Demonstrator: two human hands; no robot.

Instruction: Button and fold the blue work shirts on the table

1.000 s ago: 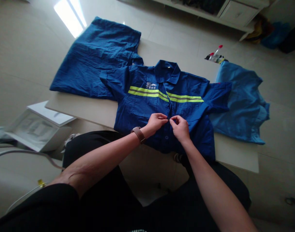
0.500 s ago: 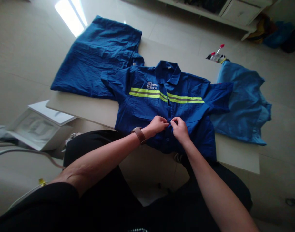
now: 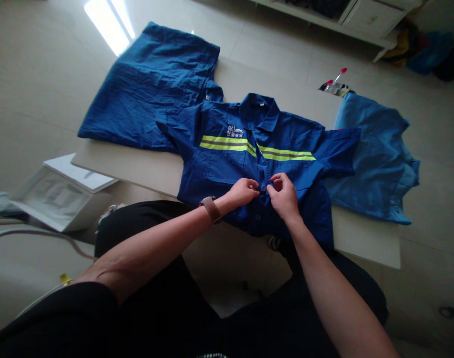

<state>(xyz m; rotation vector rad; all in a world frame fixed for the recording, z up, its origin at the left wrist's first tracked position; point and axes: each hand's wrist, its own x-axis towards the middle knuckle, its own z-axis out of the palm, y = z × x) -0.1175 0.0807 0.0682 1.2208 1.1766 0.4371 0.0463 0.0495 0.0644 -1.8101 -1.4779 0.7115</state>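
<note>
A dark blue short-sleeved work shirt [image 3: 227, 166] with yellow-green reflective bands lies face up, its collar pointing away from me. At the front opening, my left hand [image 3: 245, 192] pinches the shirt's placket from the left. Just across from it, my right hand [image 3: 284, 195] grips the other edge of the placket between thumb and finger. A button [image 3: 263, 188] shows in the gap between both hands, and a lower button [image 3: 258, 217] sits beneath. The upper front is partly parted below the collar.
The shirt rests on a pale board-like table [image 3: 137, 166]. Folded blue cloth [image 3: 152, 89] lies at the left, and a lighter blue garment [image 3: 376, 164] hangs over the right end. Red-capped bottles [image 3: 339, 79] stand behind. A white box [image 3: 63, 194] is at lower left.
My right hand has shifted slightly right and up, away from my left hand, uncovering a button between them. My left hand stays nearly in place.
</note>
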